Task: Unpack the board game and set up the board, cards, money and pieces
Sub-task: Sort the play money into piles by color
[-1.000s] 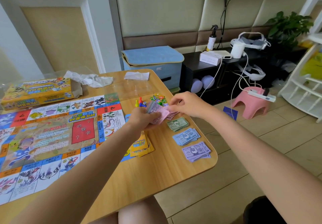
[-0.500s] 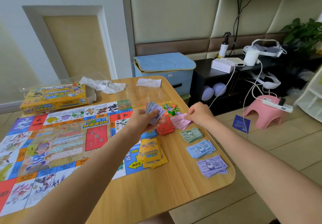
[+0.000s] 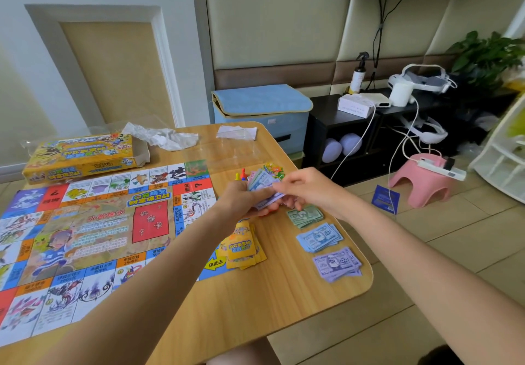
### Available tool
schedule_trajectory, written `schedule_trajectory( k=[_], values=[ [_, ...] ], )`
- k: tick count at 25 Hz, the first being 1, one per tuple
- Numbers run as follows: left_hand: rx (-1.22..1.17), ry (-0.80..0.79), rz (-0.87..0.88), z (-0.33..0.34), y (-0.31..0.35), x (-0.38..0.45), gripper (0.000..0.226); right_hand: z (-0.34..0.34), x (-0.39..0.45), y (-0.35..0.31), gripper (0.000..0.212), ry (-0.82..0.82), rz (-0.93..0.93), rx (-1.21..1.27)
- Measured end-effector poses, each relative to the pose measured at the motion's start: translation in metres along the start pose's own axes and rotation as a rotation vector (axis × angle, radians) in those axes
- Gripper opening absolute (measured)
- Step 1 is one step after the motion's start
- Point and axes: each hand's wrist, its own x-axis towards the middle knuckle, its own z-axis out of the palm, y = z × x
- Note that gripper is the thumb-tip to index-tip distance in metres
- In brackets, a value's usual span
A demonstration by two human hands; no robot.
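Observation:
The colourful game board [image 3: 93, 231] lies unfolded on the wooden table [image 3: 255, 307]. My left hand [image 3: 241, 197] grips a fanned stack of paper money [image 3: 262, 182] above the board's right edge. My right hand [image 3: 306, 188] pinches a note at that stack. On the table to the right lie a green money pile [image 3: 305, 216], a blue money pile [image 3: 319, 237] and a purple money pile [image 3: 338, 263]. Yellow cards [image 3: 241, 248] sit on the board's corner. Small coloured pawns [image 3: 241, 175] and a bag of tiny pieces [image 3: 274, 170] lie behind my hands.
The yellow game box [image 3: 79, 157] stands at the table's back left, with crumpled plastic wrap [image 3: 162, 137] and a clear tray [image 3: 235, 133] beside it. Past the table's right edge are a blue storage box [image 3: 261, 114], a black shelf [image 3: 335, 134] and a pink stool [image 3: 420, 182].
My right hand has come back from the table beside the green pile to the stack in my left hand. The pink notes it held are out of sight.

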Motion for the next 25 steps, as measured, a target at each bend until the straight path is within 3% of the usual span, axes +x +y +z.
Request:
schedule_trajectory(
  k=[3,6,12,15,19,25],
  values=[
    [-0.106,-0.073,-0.015,0.002,0.001,-0.006,0.026,-0.002,-0.008,0.003,0.007,0.046,-0.026,0.085],
    [-0.291,-0.155,-0.051,-0.001,0.001,-0.012,0.020,-0.008,-0.018,0.002,0.008,0.090,-0.057,0.102],
    [-0.113,-0.199,-0.024,0.006,0.004,-0.023,0.015,-0.013,-0.036,-0.002,0.006,0.066,-0.077,0.033],
    [-0.061,-0.166,-0.024,0.014,0.001,-0.025,0.012,-0.026,-0.048,0.001,0.006,0.061,-0.005,-0.001],
    [0.038,-0.271,-0.092,0.022,-0.015,-0.035,0.014,-0.037,-0.078,0.026,0.012,-0.027,0.106,0.011],
    [0.092,-0.307,-0.124,0.041,-0.023,-0.044,0.011,-0.025,-0.099,0.050,0.018,0.017,0.167,-0.328]
  ],
)
